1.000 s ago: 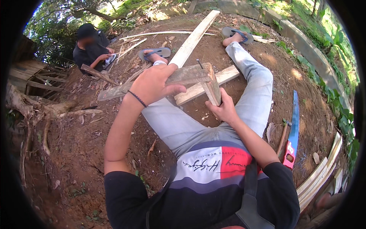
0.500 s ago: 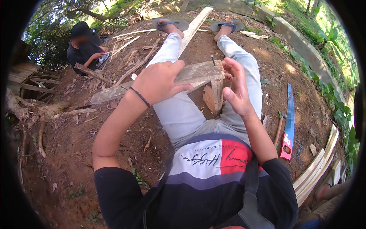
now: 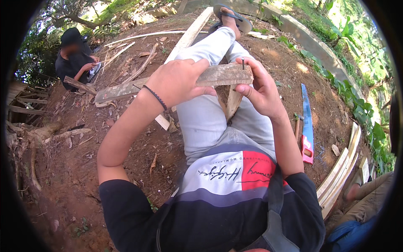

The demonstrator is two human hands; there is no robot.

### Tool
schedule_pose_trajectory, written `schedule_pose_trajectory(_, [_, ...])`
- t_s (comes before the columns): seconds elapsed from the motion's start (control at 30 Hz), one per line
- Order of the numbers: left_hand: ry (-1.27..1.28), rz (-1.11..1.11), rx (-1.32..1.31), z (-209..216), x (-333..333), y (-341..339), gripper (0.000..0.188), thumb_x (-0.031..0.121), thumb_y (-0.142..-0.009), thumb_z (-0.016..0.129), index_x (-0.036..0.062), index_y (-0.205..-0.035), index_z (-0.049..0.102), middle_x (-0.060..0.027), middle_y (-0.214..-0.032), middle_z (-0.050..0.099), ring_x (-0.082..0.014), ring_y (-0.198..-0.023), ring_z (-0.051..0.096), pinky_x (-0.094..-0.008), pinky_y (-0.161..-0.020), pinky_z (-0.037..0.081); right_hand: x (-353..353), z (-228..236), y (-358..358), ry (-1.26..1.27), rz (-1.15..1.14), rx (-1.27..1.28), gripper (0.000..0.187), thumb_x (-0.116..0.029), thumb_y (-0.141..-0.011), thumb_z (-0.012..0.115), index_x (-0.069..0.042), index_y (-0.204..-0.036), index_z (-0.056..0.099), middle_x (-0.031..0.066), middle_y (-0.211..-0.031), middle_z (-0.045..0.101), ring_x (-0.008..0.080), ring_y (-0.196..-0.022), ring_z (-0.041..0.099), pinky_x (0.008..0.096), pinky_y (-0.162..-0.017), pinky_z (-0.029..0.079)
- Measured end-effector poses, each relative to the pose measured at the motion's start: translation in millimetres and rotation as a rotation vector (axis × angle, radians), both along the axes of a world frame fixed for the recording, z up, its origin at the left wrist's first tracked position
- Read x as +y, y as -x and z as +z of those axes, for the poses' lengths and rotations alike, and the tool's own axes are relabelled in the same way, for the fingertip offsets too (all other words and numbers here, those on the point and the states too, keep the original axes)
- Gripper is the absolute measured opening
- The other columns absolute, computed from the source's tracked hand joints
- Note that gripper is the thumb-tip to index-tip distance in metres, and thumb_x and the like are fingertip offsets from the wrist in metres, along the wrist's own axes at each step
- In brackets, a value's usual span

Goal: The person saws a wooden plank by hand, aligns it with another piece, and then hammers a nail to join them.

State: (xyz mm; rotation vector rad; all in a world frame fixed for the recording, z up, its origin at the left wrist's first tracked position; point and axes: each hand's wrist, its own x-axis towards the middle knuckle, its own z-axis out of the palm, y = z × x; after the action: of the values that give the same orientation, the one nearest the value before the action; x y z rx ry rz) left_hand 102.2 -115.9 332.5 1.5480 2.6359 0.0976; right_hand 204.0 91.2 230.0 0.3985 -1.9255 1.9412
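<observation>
A weathered grey plank [image 3: 224, 75] lies across above my thighs, held up by both hands. My left hand [image 3: 178, 80] is closed over its middle, thumb along the near edge. My right hand [image 3: 265, 90] grips the plank's right end between fingers and thumb. Close to that end a nail [image 3: 243, 64] stands upright, only partly sunk. Below the end, a shorter piece of wood [image 3: 234, 102] hangs down between my thighs; how the two are joined is partly hidden by my right thumb. A thin dark spike, perhaps a nail, shows beside my left wrist.
On the ground at right lie a handsaw [image 3: 307, 122] with blue blade and red handle, a hammer [image 3: 297, 126] and several pale wood strips [image 3: 338, 174]. A long pale board [image 3: 191, 35] passes under my leg. One person [image 3: 75, 59] sits far left; another person's leg [image 3: 365, 201] shows lower right.
My right hand, open beside the plank's end before, has closed on it. The plank has tipped slightly and shifted right. My feet, apart before, are now crossed at the far end.
</observation>
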Motion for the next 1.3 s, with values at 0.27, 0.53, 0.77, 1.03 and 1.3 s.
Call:
schedule_pose_trajectory(0.27, [0.022,0.022,-0.135,11,-38,-6,0.069,0.063,-0.079,0.066,0.0,-0.104,0.056,-0.0208,-0.088,0.063,-0.0399,-0.085,0.063,-0.0447,-0.072,0.05,-30,0,6,0.004,0.049,-0.031,0.059,-0.017,-0.077,0.08,0.001,-0.126,0.053,0.0129,-0.115,0.063,0.0196,-0.107,0.06,0.0329,-0.092,0.047])
schedule_pose_trajectory(0.53, [-0.114,-0.005,-0.538,-18,-59,-1,0.068,0.055,-0.087,0.06,0.0024,-0.128,0.047,-0.0259,-0.101,0.063,-0.041,-0.095,0.063,-0.0444,-0.082,0.049,-44,8,9,-0.063,0.151,0.022,0.052,-0.018,-0.079,0.076,0.0,-0.123,0.055,0.0146,-0.118,0.065,0.0256,-0.113,0.061,0.0355,-0.097,0.045])
schedule_pose_trajectory(0.77, [0.141,0.057,-0.319,18,-41,-11,0.066,0.057,-0.087,0.06,0.0,-0.119,0.049,-0.026,-0.084,0.063,-0.0432,-0.084,0.064,-0.0472,-0.072,0.05,-34,12,8,-0.128,0.156,-0.04,0.063,-0.017,-0.075,0.08,0.0,-0.128,0.051,0.0157,-0.125,0.06,0.031,-0.113,0.06,0.037,-0.097,0.045])
schedule_pose_trajectory(1.03, [0.197,0.083,-0.295,32,-33,-15,0.063,0.06,-0.09,0.053,0.0,-0.108,0.047,-0.0235,-0.065,0.059,-0.0452,-0.068,0.062,-0.0499,-0.062,0.048,-38,1,7,-0.129,0.087,-0.018,0.08,-0.02,-0.075,0.081,-0.001,-0.141,0.041,0.0213,-0.132,0.055,0.0343,-0.122,0.055,0.0378,-0.1,0.043])
schedule_pose_trajectory(1.3, [0.202,0.093,-0.287,31,-27,-17,0.062,0.058,-0.09,0.054,-0.0006,-0.107,0.047,-0.0249,-0.065,0.059,-0.0457,-0.069,0.062,-0.0501,-0.061,0.047,-34,1,1,-0.168,0.048,-0.071,0.078,-0.021,-0.076,0.08,-0.001,-0.141,0.041,0.0225,-0.13,0.056,0.0352,-0.123,0.054,0.0388,-0.1,0.043])
